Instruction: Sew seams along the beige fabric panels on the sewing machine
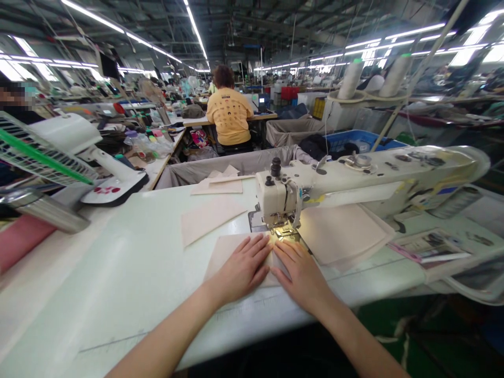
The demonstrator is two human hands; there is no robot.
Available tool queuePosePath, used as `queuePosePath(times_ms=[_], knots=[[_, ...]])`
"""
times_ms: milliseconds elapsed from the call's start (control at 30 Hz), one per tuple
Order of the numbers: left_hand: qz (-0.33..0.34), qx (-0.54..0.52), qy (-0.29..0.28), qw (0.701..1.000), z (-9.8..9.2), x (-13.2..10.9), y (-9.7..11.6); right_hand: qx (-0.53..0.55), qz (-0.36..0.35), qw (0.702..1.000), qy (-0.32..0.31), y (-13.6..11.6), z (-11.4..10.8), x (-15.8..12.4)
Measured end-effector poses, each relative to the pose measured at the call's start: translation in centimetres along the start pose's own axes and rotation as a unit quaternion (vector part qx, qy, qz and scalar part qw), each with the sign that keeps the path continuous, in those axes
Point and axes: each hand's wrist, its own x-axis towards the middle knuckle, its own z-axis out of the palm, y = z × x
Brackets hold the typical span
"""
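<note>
Both hands rest on a cream fabric piece (220,255) at the front of the sewing machine (334,181). My left hand (244,264) lies flat on the fabric with its fingers stretched toward the lit needle area (284,231). Close beside it, my right hand (296,270) presses down with fingers extended, its fingertips just before the presser foot. The needle itself is too small to make out. Behind the left hand lies another cream piece (210,218). To the right, under the machine arm, sits a stack of cream pieces (344,233).
More cream pieces (220,185) lie at the table's far edge, beside a grey cloth-lined bin (185,173). A white fan (114,184) and a steel flask (51,210) stand left. On the right is a small tray (433,245). A person in a yellow shirt (229,115) sits ahead.
</note>
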Motion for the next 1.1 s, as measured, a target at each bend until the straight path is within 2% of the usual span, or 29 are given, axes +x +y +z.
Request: queuePosePath(times_ms=[433,500,633,733,833,1100], knots=[[-0.002,0.007,-0.01,1.0,-0.2,0.2,-0.6,0.0,0.003,1.0,-0.015,-0.2,-0.4,0.0],[0.001,0.005,-0.014,1.0,-0.3,-0.3,0.2,0.002,-0.004,1.0,-0.015,-0.3,-0.7,-1.0],[0.06,-0.019,-0.032,0.998,-0.6,-2.0,2.6,0.021,-0.033,0.999,-0.018,-0.2,-1.9,-3.7],[0.08,-0.02,-0.038,0.996,-0.8,-2.9,3.5,0.028,-0.058,0.997,-0.033,0.1,-2.7,-4.9],[0.078,-0.019,-0.044,0.996,-0.9,-2.8,2.9,0.024,-0.067,0.996,-0.05,0.6,-2.9,-4.4],[0.06,-0.021,-0.042,0.997,-1.1,-0.5,-0.8,0.039,-0.063,0.996,-0.044,1.7,-2.1,-0.1]])
